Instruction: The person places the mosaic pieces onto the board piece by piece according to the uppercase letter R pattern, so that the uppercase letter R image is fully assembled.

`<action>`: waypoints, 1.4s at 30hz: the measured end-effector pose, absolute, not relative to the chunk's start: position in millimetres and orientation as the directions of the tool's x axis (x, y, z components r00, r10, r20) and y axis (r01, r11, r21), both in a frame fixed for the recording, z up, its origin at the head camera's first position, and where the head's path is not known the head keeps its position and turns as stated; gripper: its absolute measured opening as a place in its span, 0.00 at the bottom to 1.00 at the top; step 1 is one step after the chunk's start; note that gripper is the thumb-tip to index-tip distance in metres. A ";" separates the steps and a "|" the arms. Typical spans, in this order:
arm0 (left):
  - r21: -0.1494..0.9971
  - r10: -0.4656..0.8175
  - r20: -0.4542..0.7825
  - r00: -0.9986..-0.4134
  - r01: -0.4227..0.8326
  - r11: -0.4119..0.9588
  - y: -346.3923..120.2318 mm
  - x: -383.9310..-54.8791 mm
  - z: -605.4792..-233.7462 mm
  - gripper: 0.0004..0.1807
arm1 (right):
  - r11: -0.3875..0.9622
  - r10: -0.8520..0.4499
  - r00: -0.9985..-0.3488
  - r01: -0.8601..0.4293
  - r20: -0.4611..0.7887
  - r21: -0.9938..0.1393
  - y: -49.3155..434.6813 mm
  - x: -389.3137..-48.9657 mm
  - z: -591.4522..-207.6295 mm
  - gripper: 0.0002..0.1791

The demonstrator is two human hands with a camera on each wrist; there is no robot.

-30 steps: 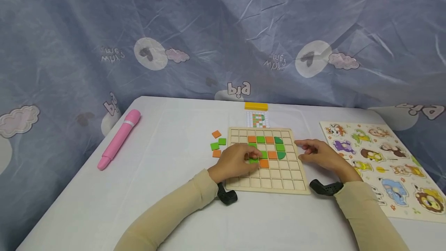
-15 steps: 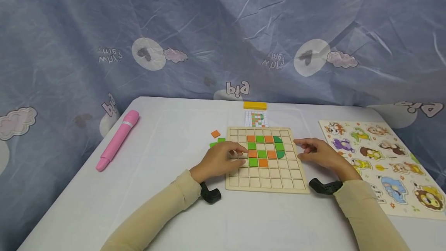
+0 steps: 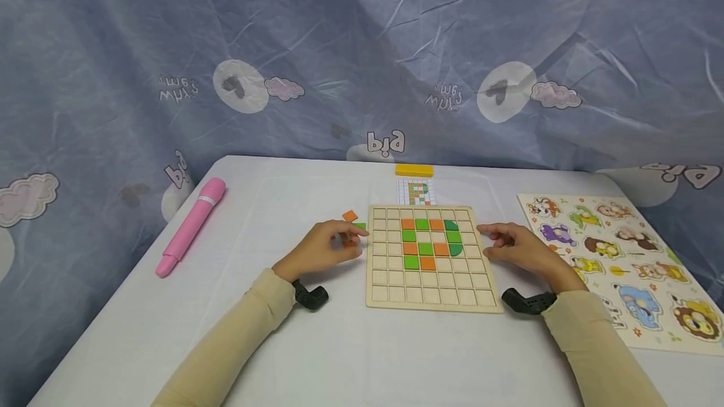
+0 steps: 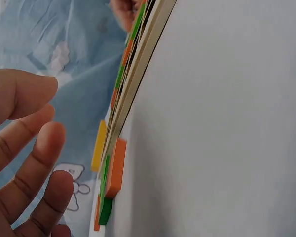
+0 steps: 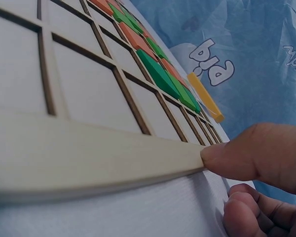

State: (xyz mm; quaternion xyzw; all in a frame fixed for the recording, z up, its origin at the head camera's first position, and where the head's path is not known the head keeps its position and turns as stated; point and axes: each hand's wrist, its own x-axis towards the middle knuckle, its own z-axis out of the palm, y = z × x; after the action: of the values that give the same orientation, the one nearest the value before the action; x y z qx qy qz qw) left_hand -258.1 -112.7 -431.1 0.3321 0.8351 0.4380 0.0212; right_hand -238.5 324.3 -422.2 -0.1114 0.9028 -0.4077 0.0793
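In the head view a wooden grid board [image 3: 441, 294] lies on the table, with green and orange tiles [image 3: 425, 249] set in its cells. My left hand [image 3: 319, 247] hovers left of the board, fingers loosely bent and nothing between them. Beneath and beyond its fingers lie several loose tiles [image 3: 351, 215], partly hidden by the hand; the left wrist view shows an orange tile [image 4: 117, 168] apart from the fingertips. At the board's right edge is my right hand [image 3: 520, 251], its thumb [image 5: 254, 150] touching the rim in the right wrist view, other fingers loosely bent.
Behind the board lie a printed pattern card [image 3: 415, 192] and a yellow block [image 3: 414, 170]. An animal puzzle board [image 3: 622, 269] is at the right, a pink microphone-like stick [image 3: 192, 225] at the left. A patterned cloth [image 3: 362, 55] hangs behind the white table [image 3: 271, 206].
My left hand has moved left off the board to beside the loose tiles, uncovering an orange and a green tile in the left column. The right hand has stayed at the board's edge.
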 end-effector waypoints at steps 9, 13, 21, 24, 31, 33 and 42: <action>0.744 0.567 0.240 -0.788 0.524 0.415 -124.6 -267.1 -439.3 0.16 | 0.643 -0.264 -0.963 -0.132 -0.057 -0.754 324.7 -239.4 -423.6 0.32; 0.708 0.550 0.229 -0.803 0.525 0.472 -126.4 -268.3 -440.6 0.16 | 0.645 -0.263 -0.963 -0.131 -0.058 -0.753 324.4 -239.7 -422.8 0.32; 0.587 0.491 0.188 -0.851 0.498 0.638 -133.6 -270.3 -444.5 0.14 | 0.653 -0.264 -0.962 -0.130 -0.064 -0.746 323.7 -240.0 -421.9 0.32; 0.569 0.485 0.190 -0.854 0.498 0.654 -134.9 -271.6 -446.4 0.13 | 0.658 -0.262 -0.963 -0.127 -0.067 -0.743 324.0 -240.2 -422.1 0.32; 0.564 0.491 0.191 -0.850 0.505 0.653 -135.5 -272.6 -447.6 0.10 | 0.672 -0.250 -0.966 -0.119 -0.072 -0.731 324.2 -240.8 -422.0 0.32; 0.567 0.495 0.189 -0.848 0.506 0.650 -135.4 -272.5 -447.6 0.10 | 0.672 -0.248 -0.966 -0.118 -0.073 -0.731 324.0 -240.8 -421.8 0.33; 0.558 0.508 0.177 -0.843 0.511 0.653 -135.1 -270.8 -447.1 0.10 | 0.665 -0.248 -0.966 -0.111 -0.078 -0.738 323.0 -240.1 -420.9 0.32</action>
State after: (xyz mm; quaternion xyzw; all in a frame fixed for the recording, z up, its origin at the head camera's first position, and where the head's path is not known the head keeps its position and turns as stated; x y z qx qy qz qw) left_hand -270.8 -135.1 -447.1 0.2804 0.9092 0.3079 -0.0025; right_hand -240.1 323.0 -420.9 -0.0989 0.9083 -0.3971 0.0863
